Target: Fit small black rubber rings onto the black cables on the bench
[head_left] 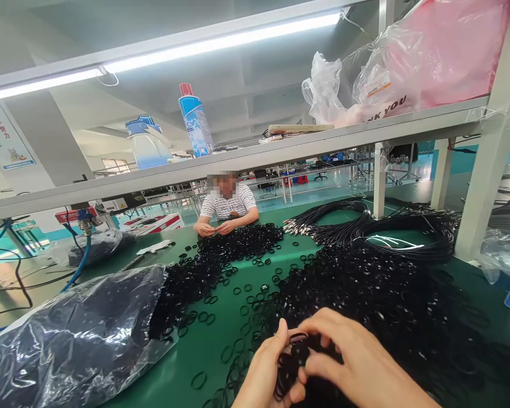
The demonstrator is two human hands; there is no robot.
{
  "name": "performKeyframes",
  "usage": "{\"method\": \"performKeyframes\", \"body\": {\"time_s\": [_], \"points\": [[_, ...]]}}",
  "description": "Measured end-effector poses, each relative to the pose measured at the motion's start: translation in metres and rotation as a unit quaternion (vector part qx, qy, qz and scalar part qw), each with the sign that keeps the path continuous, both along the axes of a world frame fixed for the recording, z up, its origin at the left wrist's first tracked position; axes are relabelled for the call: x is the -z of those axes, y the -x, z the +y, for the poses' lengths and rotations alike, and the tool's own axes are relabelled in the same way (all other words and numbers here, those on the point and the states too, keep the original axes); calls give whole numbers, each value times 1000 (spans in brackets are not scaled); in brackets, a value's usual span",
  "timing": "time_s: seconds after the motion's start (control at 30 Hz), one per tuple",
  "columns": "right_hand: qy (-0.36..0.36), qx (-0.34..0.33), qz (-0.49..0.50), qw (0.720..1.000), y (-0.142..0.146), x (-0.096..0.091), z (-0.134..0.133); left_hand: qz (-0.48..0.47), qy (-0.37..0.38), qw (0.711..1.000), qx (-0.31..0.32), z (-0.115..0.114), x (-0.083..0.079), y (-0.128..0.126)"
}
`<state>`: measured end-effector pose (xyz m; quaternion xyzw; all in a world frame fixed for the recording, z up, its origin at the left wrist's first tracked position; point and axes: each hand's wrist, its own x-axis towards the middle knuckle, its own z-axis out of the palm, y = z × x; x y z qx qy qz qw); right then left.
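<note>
Looks like a factory assembly floor. Long green tabletop (221, 317) buried in heaps of small black rubber rings (365, 283), coiled black cables (408, 232), a metal shelf (280, 150) overhead with a strip light (221, 42) and spray can (195, 119). Another worker (227, 207) sits opposite, with more workbench rows behind.

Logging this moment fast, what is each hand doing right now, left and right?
Left hand: closed around a bunch of black rubber rings.
Right hand: fingers pinching rings in that same bunch.
</note>
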<state>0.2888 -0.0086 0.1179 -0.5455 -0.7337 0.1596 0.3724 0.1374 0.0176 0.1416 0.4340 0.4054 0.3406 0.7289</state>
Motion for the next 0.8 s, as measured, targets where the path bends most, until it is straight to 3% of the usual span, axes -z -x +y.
{"method": "performKeyframes", "body": {"time_s": [0.1,0.23,0.5,0.67,0.8], "points": [[12,6,-7,1000,11,-4,-4,18,-6,999,35,-7,-5,-4],[45,32,71,996,7,-7,1,49,-37,996,63,-2,-2,-3],[53,44,159,985,-8,-4,9,62,-57,996,31,15,13,6],[38,75,127,988,-15,-10,8,32,-60,997,26,15,12,6],[63,37,131,989,-15,-12,8,36,-51,998,29,13,10,5]]}}
